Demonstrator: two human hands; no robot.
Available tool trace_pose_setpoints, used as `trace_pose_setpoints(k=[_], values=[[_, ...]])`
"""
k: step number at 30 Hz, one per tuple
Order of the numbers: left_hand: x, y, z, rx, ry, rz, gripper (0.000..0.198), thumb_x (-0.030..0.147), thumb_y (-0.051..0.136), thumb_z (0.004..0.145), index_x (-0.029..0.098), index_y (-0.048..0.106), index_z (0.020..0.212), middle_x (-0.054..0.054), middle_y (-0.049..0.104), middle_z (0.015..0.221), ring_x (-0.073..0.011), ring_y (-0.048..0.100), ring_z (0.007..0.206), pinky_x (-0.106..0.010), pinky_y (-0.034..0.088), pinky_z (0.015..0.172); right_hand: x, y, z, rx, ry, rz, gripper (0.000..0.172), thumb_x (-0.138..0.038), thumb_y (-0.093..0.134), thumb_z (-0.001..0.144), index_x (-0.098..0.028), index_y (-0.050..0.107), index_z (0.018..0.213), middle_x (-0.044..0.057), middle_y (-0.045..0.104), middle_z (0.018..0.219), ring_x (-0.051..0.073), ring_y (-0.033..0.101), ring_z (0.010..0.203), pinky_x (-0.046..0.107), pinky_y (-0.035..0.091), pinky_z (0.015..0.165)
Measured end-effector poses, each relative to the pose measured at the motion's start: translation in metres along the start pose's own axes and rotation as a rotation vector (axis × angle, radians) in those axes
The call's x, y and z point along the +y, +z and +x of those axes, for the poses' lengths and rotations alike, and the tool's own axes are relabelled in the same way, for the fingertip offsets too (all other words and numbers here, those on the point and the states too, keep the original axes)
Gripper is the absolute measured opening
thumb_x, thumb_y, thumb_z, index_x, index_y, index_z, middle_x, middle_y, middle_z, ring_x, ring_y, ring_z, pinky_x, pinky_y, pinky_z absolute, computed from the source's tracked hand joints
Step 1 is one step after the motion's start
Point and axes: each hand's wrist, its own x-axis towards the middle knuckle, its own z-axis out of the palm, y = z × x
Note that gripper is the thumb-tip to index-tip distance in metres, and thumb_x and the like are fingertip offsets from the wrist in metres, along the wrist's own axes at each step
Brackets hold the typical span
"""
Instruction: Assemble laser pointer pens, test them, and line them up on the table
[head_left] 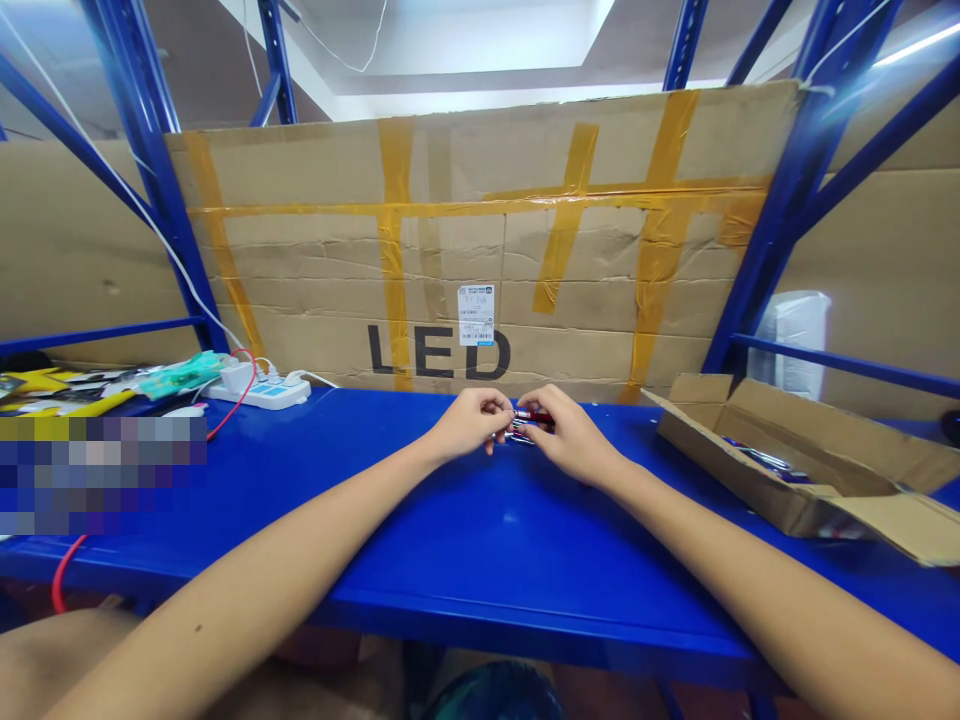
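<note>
Head view: blue table [450, 560], tall cardboard sheet [315, 250] behind it at the far side.
Dark red pen-like piece [538, 417]: between the two hands, over the middle of the table toward its far side, lying roughly level left to right.
Left hand [466, 423]: thumb and fingertips pinching the silvery left end of that piece; other fingers curled.
Right hand [574, 438]: fingers bent around the dark red barrel, thumb below.
Silvery parts [519, 437]: just nearer than the red piece, between the hands (held or resting, cannot tell).
Open carton [735, 485]: right side, flaps out; slim shiny pieces [772, 462] inside.
Power strip [274, 393]: far left, white, plugs fitted.
Teal packet [180, 375]: left of the strip, just beside it.
Lettering: "LED", black, on the cardboard; white label [476, 315] just above.
</note>
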Motion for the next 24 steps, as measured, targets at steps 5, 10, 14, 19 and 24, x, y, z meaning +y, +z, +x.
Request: trace_pose_setpoints(k=[5, 10, 14, 19, 24], values=[[0.0003, 0.0021, -0.0011, -0.025, 0.02, -0.002, 0.004, 0.014, 0.055, 0.079, 0.011, 0.057, 0.078, 0.001, 0.057, 0.059, -0.0082, 0.053, 0.046, -0.02, 0.046, 0.041, 0.0014, -0.0029, -0.0006, 0.002, -0.055, 0.006, 0.015, -0.007, 0.049, 0.079, -0.019, 0.057, 0.084, 0.005, 0.056, 0.086, 0.017, 0.053, 0.077, 0.03, 0.043, 0.068], [0.0, 0.0022, -0.0029, -0.038, 0.032, 0.038, 0.007, 0.018, 0.057, 0.078, 0.011, 0.058, 0.08, 0.001, 0.057, 0.06, -0.0094, 0.054, 0.049, -0.02, 0.045, 0.042, 0.003, -0.0051, -0.0002, -0.062, -0.105, -0.01, 0.015, -0.014, 0.051, 0.087, -0.018, 0.064, 0.086, 0.006, 0.059, 0.082, 0.018, 0.055, 0.078, 0.032, 0.044, 0.072], [0.0012, 0.002, -0.0039, -0.042, 0.055, 0.09, 0.009, 0.02, 0.058, 0.078, 0.012, 0.059, 0.08, 0.001, 0.058, 0.061, -0.0086, 0.053, 0.049, -0.02, 0.044, 0.043, 0.0038, -0.0045, -0.0009, -0.094, -0.125, -0.032, 0.02, -0.014, 0.045, 0.091, -0.019, 0.065, 0.088, 0.006, 0.056, 0.084, 0.019, 0.055, 0.08, 0.034, 0.045, 0.075], [0.0005, 0.0014, -0.0039, -0.049, 0.064, 0.097, 0.008, 0.02, 0.056, 0.079, 0.012, 0.058, 0.08, 0.001, 0.059, 0.062, -0.0081, 0.053, 0.049, -0.019, 0.045, 0.044, 0.002, -0.0053, -0.0015, -0.061, -0.093, -0.015, 0.012, -0.014, 0.059, 0.081, -0.02, 0.057, 0.091, 0.005, 0.053, 0.094, 0.018, 0.054, 0.082, 0.032, 0.046, 0.074], [0.0011, 0.0012, -0.0035, -0.052, 0.065, 0.088, 0.009, 0.021, 0.056, 0.079, 0.012, 0.058, 0.081, 0.0, 0.059, 0.061, -0.0093, 0.053, 0.049, -0.021, 0.044, 0.043, 0.0004, -0.0087, -0.0004, -0.039, -0.128, -0.015, 0.011, -0.008, 0.053, 0.083, -0.019, 0.053, 0.081, 0.003, 0.053, 0.083, 0.016, 0.05, 0.074, 0.029, 0.041, 0.067]])
